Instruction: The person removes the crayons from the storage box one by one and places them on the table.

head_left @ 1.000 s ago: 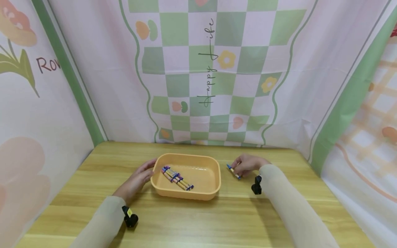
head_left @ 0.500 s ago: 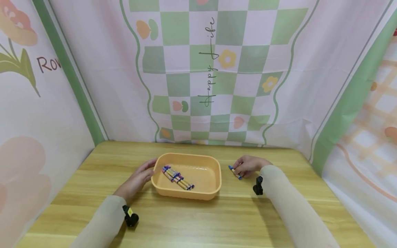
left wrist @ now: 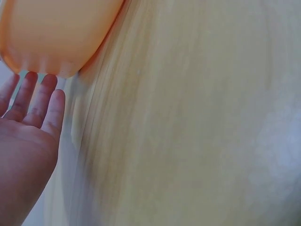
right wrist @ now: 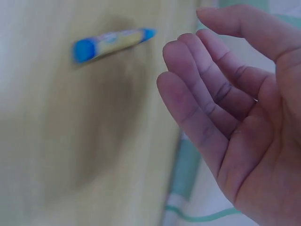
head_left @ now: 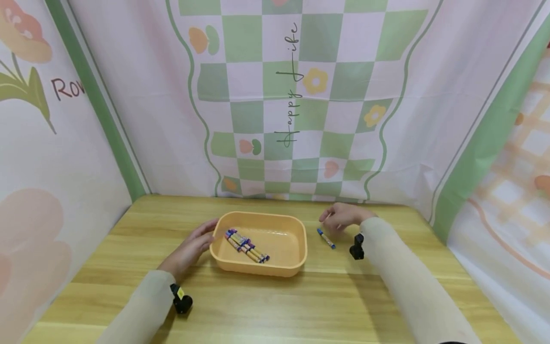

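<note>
A blue-tipped crayon (head_left: 326,239) with a pale printed wrapper lies on the table to the right of the orange plastic basket (head_left: 275,270). Just above and behind it is my right hand (head_left: 343,216); in the right wrist view its fingers are loosely bent, nothing between them, and the crayon (right wrist: 117,43) is apart from them. My left hand (head_left: 189,249) is at the basket's left wall. The left wrist view shows its straight fingertips right at the basket's outer side (left wrist: 61,35). Inside the basket, on its left half, several crayons (head_left: 247,247) lie in a bunch.
The wooden table (head_left: 275,310) ends at the back against a curtain (head_left: 283,95) with a green and white check pattern. More printed cloth hangs at both sides. A small black camera sits on each wrist.
My right hand has let go of the blue crayon, which now lies on the table, and has lifted back from it. My left hand stays at the basket.
</note>
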`<state>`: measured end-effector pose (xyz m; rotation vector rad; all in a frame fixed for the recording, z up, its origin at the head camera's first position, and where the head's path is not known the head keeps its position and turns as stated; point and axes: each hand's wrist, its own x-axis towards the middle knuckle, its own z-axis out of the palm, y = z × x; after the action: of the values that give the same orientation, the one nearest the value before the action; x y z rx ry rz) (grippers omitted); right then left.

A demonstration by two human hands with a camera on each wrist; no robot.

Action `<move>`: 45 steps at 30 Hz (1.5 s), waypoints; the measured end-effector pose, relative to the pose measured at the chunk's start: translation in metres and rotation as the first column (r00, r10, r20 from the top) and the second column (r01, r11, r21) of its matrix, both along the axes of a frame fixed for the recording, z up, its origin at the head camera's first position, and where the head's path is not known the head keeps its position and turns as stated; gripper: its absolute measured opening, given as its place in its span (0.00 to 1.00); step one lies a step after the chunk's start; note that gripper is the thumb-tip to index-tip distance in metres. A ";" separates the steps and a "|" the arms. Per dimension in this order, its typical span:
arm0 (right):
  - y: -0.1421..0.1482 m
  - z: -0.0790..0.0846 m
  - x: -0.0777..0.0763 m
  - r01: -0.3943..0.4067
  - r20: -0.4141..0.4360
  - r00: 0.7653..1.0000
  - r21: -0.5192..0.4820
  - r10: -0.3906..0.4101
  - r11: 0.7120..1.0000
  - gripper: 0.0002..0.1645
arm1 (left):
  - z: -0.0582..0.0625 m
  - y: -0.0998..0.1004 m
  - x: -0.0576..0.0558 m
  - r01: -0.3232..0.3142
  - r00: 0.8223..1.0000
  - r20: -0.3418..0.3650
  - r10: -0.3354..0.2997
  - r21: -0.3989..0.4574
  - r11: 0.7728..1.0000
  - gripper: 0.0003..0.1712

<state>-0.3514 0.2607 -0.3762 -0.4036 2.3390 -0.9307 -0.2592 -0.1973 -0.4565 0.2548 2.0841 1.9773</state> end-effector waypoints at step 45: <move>-0.172 0.004 0.004 -0.376 0.026 0.926 0.106 0.376 0.920 0.21 | 0.003 0.002 0.003 -0.006 1.000 0.010 0.006 -0.005 1.000 0.36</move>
<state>-0.3477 0.0884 -0.3723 -0.7718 2.1848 -0.6147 -0.2563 -0.1957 -0.4538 0.2370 2.0859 1.9724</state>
